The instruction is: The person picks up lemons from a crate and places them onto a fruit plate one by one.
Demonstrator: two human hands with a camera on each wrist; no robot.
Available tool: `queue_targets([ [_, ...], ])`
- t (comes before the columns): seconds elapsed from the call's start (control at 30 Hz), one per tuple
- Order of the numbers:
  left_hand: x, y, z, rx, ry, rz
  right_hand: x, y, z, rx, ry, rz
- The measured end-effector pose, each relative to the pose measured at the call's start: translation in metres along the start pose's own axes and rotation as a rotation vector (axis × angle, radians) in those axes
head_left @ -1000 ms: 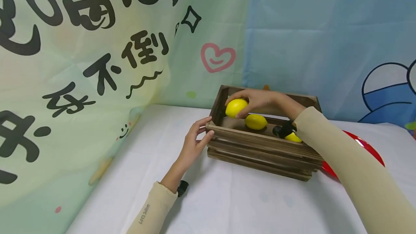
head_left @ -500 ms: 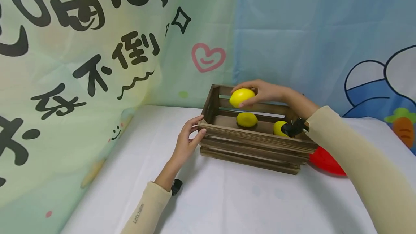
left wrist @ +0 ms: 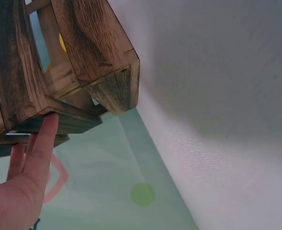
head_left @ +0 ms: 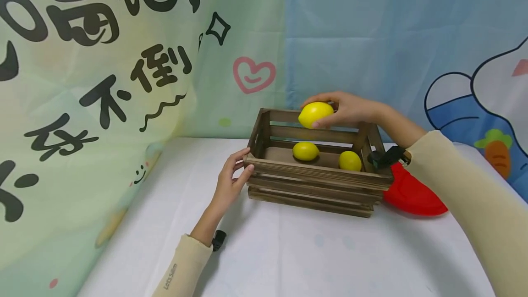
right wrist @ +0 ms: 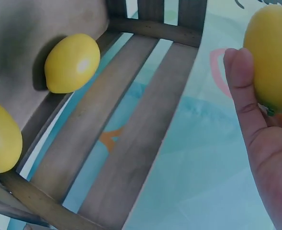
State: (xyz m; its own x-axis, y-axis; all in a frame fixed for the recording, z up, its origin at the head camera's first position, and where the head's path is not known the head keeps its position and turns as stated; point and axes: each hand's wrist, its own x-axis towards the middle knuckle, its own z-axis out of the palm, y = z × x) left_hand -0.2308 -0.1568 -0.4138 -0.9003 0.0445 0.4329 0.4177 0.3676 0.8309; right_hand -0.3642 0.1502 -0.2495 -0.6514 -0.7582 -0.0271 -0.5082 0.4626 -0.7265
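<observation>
Above the rear part of a brown slatted wooden crate, my right hand grips a yellow lemon between thumb and fingers. In the right wrist view the held lemon is cut off by the frame's edge. Two more lemons lie on the crate floor, one near the middle and another toward the right end. My left hand touches the crate's front left corner, its fingers fairly straight in the left wrist view, where a fingertip meets the wood.
A red plate lies beside the crate's right end, partly behind my right sleeve. White cloth covers the table. A printed backdrop hangs close behind the crate.
My right hand has raised the lemon from inside the crate to above it, moving up and rightward relative to the crate. The left hand stays at the crate corner. The head view has shifted.
</observation>
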Motion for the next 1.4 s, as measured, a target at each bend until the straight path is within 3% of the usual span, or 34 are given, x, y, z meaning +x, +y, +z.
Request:
queue_targets([
  [0.4, -0.001, 0.002, 0.0, -0.04, 0.003, -0.002, -0.024, -0.014, -0.006, 0.028, 0.089, -0.063],
  [0.73, 0.0, 0.0, -0.001, -0.061, 0.002, 0.001, -0.051, -0.025, -0.009, 0.131, 0.145, -0.224],
  [0.87, 0.0, 0.001, -0.001, -0.061, -0.001, 0.005, -0.065, -0.028, -0.008, 0.127, 0.167, -0.283],
  [1.0, 0.0, 0.003, -0.002, -0.05, 0.006, 0.008, -0.078, -0.031, -0.006, 0.064, 0.206, -0.283],
  [1.13, 0.0, 0.004, -0.003, -0.042, 0.009, 0.014, -0.091, -0.029, -0.004, 0.051, 0.235, -0.316],
  [1.3, -0.001, 0.003, -0.003, -0.051, 0.0, 0.014, -0.107, -0.018, 0.0, 0.162, 0.25, -0.412],
  [1.4, -0.001, 0.002, -0.001, -0.06, -0.007, 0.01, -0.117, -0.012, 0.002, 0.181, 0.259, -0.417],
])
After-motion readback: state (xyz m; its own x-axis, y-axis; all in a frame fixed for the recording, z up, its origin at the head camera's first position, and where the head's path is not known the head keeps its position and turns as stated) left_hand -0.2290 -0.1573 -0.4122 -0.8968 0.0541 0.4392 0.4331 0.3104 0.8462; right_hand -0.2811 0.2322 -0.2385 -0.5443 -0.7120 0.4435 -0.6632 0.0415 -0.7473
